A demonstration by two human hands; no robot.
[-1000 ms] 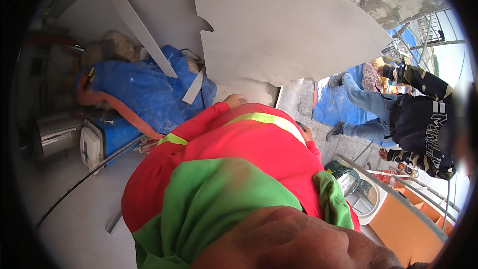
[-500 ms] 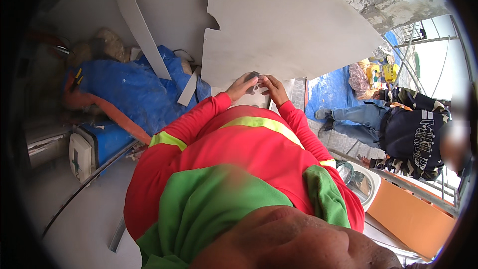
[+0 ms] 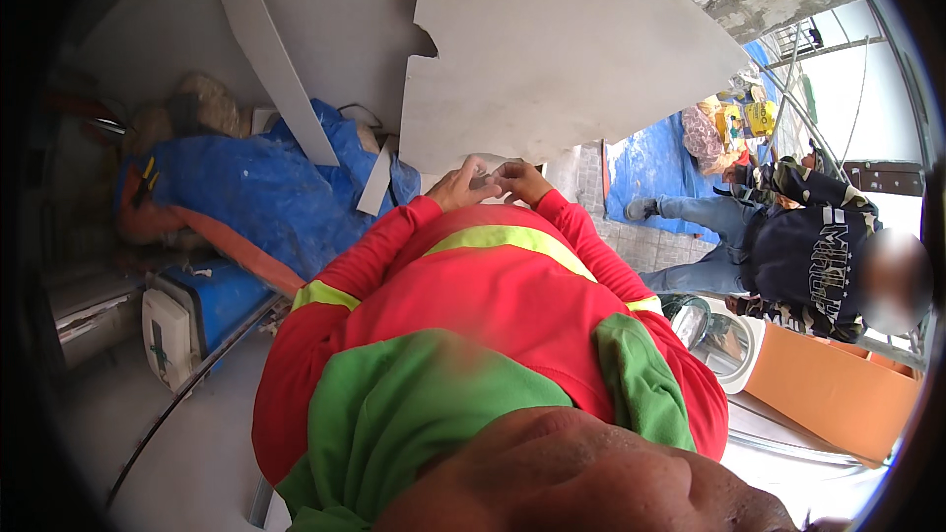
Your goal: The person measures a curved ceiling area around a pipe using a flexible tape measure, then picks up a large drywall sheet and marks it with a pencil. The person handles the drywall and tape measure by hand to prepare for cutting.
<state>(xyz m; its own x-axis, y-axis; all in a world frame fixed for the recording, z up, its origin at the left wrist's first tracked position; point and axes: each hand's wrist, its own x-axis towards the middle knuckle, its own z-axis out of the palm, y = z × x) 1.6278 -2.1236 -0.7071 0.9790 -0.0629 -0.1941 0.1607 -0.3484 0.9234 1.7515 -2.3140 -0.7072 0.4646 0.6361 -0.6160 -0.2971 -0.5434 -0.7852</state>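
Observation:
Close together in front of my waist, my left hand [image 3: 461, 185] and my right hand [image 3: 523, 181] have their fingers curled toward each other. A small dark object [image 3: 482, 180] shows between the fingers of my left hand; its kind is too small and covered to tell. The fingertips of my right hand are bent in beside it, and whatever they pinch is hidden. Just beyond both hands stands a large pale board [image 3: 552, 59] with a notch in its left edge.
On the left, a blue tarp [image 3: 246, 187] covers a heap, with narrow board strips [image 3: 271, 54] leaning over it. A blue and white case [image 3: 202, 305] lies below. At right, another person [image 3: 788, 246] stands by a scaffold, near an orange panel [image 3: 828, 389] and bags [image 3: 705, 138] on blue sheeting.
Both hands have come lower and nearer my body, and the dark object is now more covered by fingers. The other person has shifted, legs now wider apart.

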